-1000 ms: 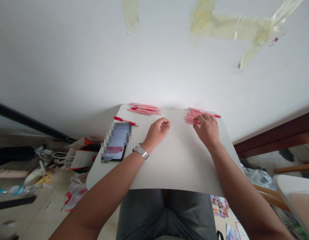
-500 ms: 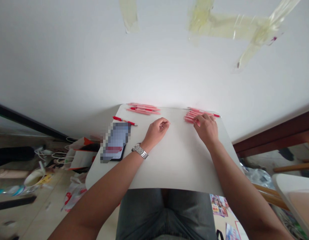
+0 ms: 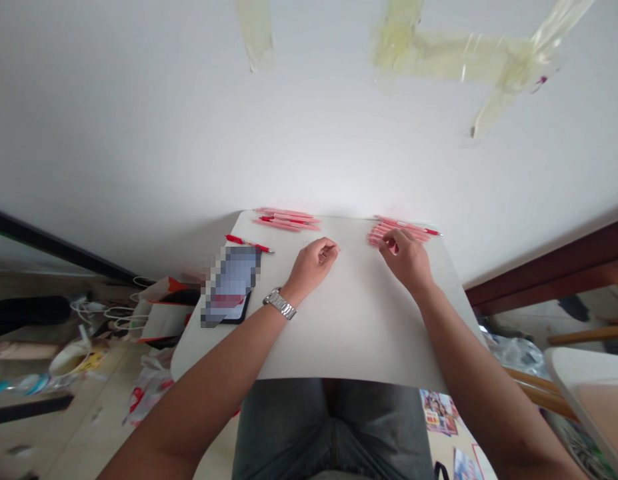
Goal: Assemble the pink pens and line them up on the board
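My left hand [image 3: 315, 260] rests on the white table [image 3: 339, 333], its fingers loosely curled together, with nothing visible in them. My right hand [image 3: 406, 259] is over the near edge of a group of pink pens [image 3: 377, 232] at the table's back right. Its thumb and forefinger are drawn together against the pens; whether one is gripped between them is hidden. Beyond that hand, a red-ended pen [image 3: 433, 232] sticks out to the right. Another group of pink pens [image 3: 286, 225], with a redder one among them, lies at the back left.
A single red pen [image 3: 263, 249] lies above a phone [image 3: 233, 283] on the table's left side. The white wall [image 3: 309, 133] rises directly behind the table. Bags [image 3: 159, 310] stand on the floor at left, and a white chair [image 3: 589, 380] is at right.
My right hand has shifted slightly left along the pens, uncovering more of the pens on its right. My left hand has stayed in place.
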The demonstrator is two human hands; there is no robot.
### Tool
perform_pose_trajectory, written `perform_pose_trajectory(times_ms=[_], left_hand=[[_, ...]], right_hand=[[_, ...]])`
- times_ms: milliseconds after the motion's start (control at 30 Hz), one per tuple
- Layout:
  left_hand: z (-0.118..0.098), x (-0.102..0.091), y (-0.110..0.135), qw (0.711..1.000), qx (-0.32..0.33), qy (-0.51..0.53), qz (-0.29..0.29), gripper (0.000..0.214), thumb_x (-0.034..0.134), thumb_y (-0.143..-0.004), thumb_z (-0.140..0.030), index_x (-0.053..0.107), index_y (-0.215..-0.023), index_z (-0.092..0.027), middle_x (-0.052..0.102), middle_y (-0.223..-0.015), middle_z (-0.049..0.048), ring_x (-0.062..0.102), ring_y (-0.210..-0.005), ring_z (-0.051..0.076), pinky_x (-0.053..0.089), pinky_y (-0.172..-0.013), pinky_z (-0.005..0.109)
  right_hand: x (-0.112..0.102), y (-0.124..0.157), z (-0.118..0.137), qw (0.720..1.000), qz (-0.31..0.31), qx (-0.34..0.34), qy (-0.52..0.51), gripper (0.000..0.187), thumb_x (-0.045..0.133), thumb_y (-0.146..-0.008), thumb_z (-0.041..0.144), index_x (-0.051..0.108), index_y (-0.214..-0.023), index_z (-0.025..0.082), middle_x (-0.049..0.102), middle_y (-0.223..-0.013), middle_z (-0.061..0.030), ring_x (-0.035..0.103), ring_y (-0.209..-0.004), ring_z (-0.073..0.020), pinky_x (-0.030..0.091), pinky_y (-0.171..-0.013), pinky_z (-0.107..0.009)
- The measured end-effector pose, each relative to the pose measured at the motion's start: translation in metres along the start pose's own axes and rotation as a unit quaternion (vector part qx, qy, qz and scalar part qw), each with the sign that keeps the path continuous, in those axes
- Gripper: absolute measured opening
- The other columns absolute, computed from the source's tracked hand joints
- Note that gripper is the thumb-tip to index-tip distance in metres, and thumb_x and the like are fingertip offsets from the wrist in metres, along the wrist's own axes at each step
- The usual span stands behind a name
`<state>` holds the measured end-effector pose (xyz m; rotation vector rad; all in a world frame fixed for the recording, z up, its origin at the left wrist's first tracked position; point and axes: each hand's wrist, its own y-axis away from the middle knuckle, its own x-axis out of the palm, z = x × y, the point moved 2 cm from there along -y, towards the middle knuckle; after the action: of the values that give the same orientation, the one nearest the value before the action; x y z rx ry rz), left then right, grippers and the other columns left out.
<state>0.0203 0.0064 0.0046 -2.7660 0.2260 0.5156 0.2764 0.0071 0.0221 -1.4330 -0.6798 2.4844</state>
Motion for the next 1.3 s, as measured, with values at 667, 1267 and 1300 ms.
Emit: perform_pose_trajectory(times_ms=[667,1267,1300], left_hand=[[-0.005,0.004,0.003,0.990,0.025,-0.134,0.019,0.015,0.057,-0.099,-0.029,0.065,-0.087,-0.021,0.065,-0.076,-0.0015,0.056,-0.069,0.014,0.042,-0.066,0.026],[-0.008,-0.006,-0.007,0.967,0.079,-0.169,0.171,0.015,0.052,-0.100,-0.022,0.065,-0.093,-0.021,0.069,-0.087,0.0015,0.060,-0.075,0.017,0.045,-0.070,0.030],[-0.008,-0.009,-0.009,0.968,0.080,-0.165,0.174,0.016,0.052,-0.101,-0.024,0.066,-0.095,-0.022,0.070,-0.087,0.0012,0.061,-0.075,0.017,0.046,-0.071,0.030]], right_hand=[[0.034,0.008,0.010,0.959,0.136,0.023,-0.249,0.035,0.062,-0.096,0.054,0.060,-0.084,0.021,0.055,-0.067,0.0011,0.045,-0.061,-0.0143,0.034,-0.058,-0.029],[0.036,0.006,0.008,0.953,0.135,0.027,-0.269,0.031,0.062,-0.096,0.050,0.060,-0.083,0.021,0.056,-0.071,0.0001,0.046,-0.065,-0.0151,0.035,-0.061,-0.030],[0.036,0.006,0.008,0.953,0.135,0.028,-0.269,0.031,0.062,-0.096,0.050,0.060,-0.083,0.021,0.056,-0.071,0.0000,0.046,-0.065,-0.0152,0.036,-0.061,-0.031]])
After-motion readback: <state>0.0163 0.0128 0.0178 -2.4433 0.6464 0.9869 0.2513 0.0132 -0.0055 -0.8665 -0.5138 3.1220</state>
